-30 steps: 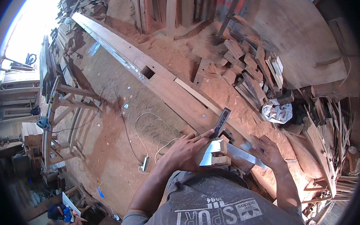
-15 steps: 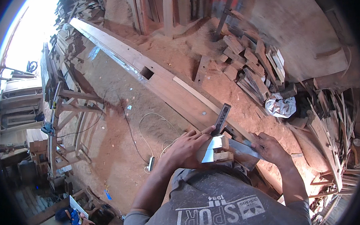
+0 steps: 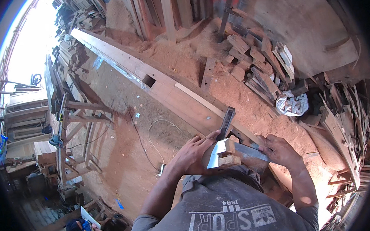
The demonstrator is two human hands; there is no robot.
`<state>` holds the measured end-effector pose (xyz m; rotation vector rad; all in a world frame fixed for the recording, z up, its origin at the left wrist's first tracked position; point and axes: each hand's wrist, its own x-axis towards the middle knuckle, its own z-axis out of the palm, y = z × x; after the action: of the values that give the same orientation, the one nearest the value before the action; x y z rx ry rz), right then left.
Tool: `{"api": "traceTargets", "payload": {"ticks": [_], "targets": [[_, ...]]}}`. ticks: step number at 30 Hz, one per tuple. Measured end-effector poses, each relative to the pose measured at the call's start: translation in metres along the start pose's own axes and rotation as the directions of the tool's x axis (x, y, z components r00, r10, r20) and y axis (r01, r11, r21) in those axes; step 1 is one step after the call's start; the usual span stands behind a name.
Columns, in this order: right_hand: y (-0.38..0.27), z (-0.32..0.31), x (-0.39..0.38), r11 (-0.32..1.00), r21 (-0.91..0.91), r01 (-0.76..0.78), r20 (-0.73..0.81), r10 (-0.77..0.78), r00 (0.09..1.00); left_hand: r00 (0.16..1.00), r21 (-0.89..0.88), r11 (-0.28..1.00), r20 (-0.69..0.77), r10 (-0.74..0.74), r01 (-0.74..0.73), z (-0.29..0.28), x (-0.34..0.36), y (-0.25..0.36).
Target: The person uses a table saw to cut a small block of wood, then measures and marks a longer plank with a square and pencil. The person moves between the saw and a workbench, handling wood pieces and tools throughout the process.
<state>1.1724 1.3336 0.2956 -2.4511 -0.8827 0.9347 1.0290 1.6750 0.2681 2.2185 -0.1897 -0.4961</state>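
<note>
Close in front of my body is a short wooden piece with a notched end and brightly lit faces. My left hand is closed over its left side, fingertips reaching the base of a dark bar with a row of slots. This bar stands up beside the wood. A flat grey metal plate runs from near the wood toward my right hand, whose fingers are closed on its far end. Whether bar and plate are one tool, I cannot tell. Under them a long plank stretches away to the upper left.
The plank has a square hole and a narrow strip along it. A cord lies on the dusty floor at left. Wood offcuts and a white bag lie right. A wooden trestle stands left; another person sits lower left.
The whole view has shifted slightly, so the surroundings sit differently in the picture. Both hands keep nearly the same hold on the wooden piece and the metal plate.
</note>
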Motion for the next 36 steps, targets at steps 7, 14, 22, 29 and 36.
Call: {"api": "traceTargets", "payload": {"ticks": [7, 14, 22, 29, 36], "targets": [[-0.025, -0.028, 0.005, 0.998, -0.047, -0.029, 0.038, 0.031, 0.999, 0.999, -0.004, 0.999, 0.003, -0.053, 0.053, -0.002, -0.002, 0.008], [-0.088, -0.031, 0.166, 0.944, 0.0, 0.33, -0.295, -0.316, 0.902, 0.996, -0.007, 1.0, -0.08, -0.031, 0.031, 0.01, -0.005, 0.0], [-0.121, 0.032, 0.332, 0.812, 0.574, 0.104, 0.026, -0.144, 0.989, 0.999, -0.002, 1.0, -0.054, 0.01, -0.01, 0.002, -0.004, -0.005], [-0.125, 0.031, 0.332, 0.875, 0.474, 0.099, 0.026, -0.126, 0.992, 0.99, -0.041, 0.996, -0.118, 0.079, -0.084, 0.013, -0.004, -0.016], [-0.13, 0.022, 0.334, 0.927, 0.339, 0.163, -0.024, -0.164, 0.986, 0.997, -0.058, 0.997, -0.06, 0.04, -0.043, 0.009, -0.003, -0.014]]}}
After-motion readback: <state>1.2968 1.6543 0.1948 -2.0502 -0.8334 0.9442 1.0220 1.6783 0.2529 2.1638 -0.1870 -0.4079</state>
